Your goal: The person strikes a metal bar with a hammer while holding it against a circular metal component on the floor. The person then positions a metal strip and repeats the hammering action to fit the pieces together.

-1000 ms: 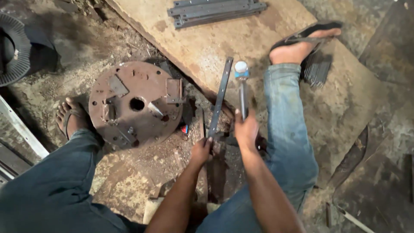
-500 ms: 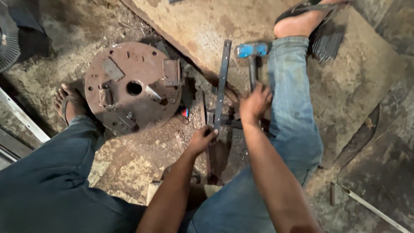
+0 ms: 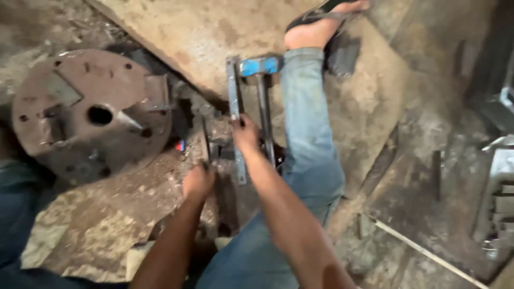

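Note:
My right hand [image 3: 245,135] grips a long flat steel bar [image 3: 233,91] that lies lengthwise on the ground. Just right of it a hammer with a blue head [image 3: 261,66] lies against my jeans-clad right leg [image 3: 308,134], nothing holding its handle. My left hand [image 3: 198,182] is curled around a dark upright metal piece [image 3: 219,152] close to the bar's near end. What lies under that hand is hidden.
A rusty round disc [image 3: 91,115] with a centre hole and welded blocks lies at the left. A big flat slab [image 3: 198,32] lies beyond the bar. My sandalled foot [image 3: 321,27] rests on it. Metal parts [image 3: 500,187] sit at the right edge.
My right hand has let go of the hammer and moved left onto the flat bar. The hammer now lies by my leg. My view has shifted right.

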